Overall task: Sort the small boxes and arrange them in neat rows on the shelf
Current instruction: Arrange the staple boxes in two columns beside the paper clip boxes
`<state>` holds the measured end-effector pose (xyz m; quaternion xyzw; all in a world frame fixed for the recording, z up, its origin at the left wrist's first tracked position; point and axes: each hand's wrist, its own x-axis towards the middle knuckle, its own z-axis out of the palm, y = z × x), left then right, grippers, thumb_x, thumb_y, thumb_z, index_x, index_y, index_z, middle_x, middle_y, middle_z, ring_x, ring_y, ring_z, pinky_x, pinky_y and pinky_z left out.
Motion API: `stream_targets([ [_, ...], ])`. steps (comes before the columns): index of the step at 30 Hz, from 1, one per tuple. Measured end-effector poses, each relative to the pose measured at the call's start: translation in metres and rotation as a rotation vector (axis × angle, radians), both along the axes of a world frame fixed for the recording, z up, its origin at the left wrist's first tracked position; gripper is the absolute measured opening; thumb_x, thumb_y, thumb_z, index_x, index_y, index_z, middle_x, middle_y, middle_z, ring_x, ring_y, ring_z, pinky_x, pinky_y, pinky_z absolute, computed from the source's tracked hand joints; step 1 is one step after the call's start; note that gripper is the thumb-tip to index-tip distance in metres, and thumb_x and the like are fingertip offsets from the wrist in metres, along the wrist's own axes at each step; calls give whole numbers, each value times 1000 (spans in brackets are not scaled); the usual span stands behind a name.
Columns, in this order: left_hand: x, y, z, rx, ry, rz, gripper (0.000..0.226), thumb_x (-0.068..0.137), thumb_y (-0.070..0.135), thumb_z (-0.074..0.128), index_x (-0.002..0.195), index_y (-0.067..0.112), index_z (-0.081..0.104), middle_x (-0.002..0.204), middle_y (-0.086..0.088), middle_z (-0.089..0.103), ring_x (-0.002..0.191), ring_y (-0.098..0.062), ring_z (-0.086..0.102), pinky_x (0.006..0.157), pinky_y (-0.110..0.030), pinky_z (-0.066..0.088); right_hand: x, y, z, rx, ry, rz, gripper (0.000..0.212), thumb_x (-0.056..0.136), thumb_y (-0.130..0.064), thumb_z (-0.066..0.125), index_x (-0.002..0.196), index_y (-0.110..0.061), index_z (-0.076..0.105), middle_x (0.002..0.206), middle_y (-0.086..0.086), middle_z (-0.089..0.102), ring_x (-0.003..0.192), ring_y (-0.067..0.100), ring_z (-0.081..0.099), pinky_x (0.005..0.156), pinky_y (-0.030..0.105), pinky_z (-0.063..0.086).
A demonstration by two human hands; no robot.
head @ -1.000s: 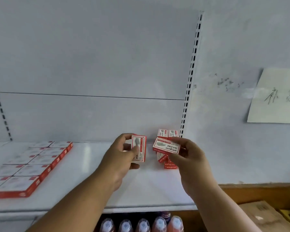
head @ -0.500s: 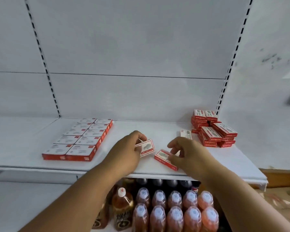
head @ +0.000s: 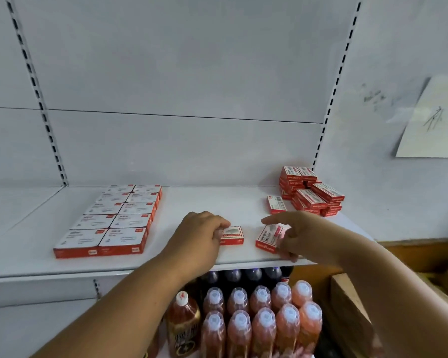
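Observation:
Two small red-and-white boxes lie flat near the front edge of the white shelf (head: 207, 198). My left hand (head: 198, 237) has its fingertips closed on the left side of one small box (head: 232, 235). My right hand (head: 299, 237) grips the other small box (head: 267, 238), which is turned at an angle, thumb above and fingers at its right end. One more small box (head: 276, 204) stands on edge behind them. A loose pile of small red boxes (head: 311, 195) sits in the shelf's back right corner.
Larger white-topped red boxes (head: 114, 220) lie in two neat rows on the shelf's left half. Capped bottles (head: 259, 319) fill the shelf below. A cardboard carton (head: 352, 306) sits lower right, and a paper sheet (head: 435, 120) hangs on the wall.
Both hands have brought their small boxes down from mid-air onto the shelf front. The left box now lies flat, and the view has swung left and down.

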<state>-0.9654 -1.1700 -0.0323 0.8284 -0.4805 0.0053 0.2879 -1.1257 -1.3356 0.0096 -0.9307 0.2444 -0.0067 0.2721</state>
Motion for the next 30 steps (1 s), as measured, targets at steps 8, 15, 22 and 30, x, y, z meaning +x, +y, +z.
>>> stream_targets([
  [8,-2,4,1,-8,-17,-29,38,94,29,62,131,32,57,128,16,56,120,-6,44,102,-19,33,14,-11,-13,-275,-48,95,39,83,-46,72,120,-41,62,109,-14,54,84,1,54,70,14,40],
  [15,-2,4,2,6,-40,-49,36,93,29,62,129,32,59,124,16,58,116,-6,44,96,-16,33,18,-10,-12,-258,-52,98,43,83,-45,71,124,-36,63,114,-12,58,92,8,58,85,25,51],
  [22,-2,5,2,13,-39,-54,35,93,29,62,127,32,60,122,17,57,115,-5,44,94,-15,31,17,-10,-17,-268,-77,79,41,83,-47,70,123,-38,62,110,-11,55,87,7,56,74,17,46],
  [30,1,3,4,49,31,-46,39,90,38,65,127,34,55,121,18,54,114,-4,44,100,-22,40,12,-13,-17,-223,-162,32,48,83,-50,68,127,-36,59,116,-15,55,89,3,58,77,17,47],
])
